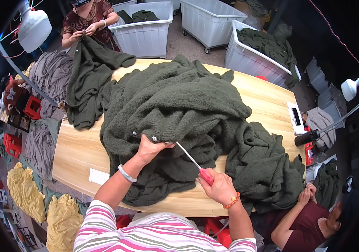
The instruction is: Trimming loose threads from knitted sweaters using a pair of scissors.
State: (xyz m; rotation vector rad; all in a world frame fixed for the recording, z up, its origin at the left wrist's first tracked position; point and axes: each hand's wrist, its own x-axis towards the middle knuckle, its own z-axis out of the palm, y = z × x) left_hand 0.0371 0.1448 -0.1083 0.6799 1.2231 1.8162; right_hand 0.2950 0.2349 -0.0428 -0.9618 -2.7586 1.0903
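A big heap of dark green knitted garments (179, 96) covers the middle of the table. My left hand (149, 150) grips a fold at its near side, thumb pointing right. Beside the fingers, two small shiny whitish spots (154, 138) show on the knit; I cannot tell what they are. Closed around the pink handle of a long, thin metal-shafted tool (190, 156) is my right hand (219, 187). The shaft slants up and left, its far end at the knit near my left thumb. That tip is too small to make out.
At the far left, a person (89, 25) handles a green knit piece; another (303, 222) sits at right with more knit. Light wood table (74, 147) shows around the heap. White bins (143, 38) stand behind. Lamps (34, 27) flank the table; grey and yellow cloth piles (26, 189) lie left.
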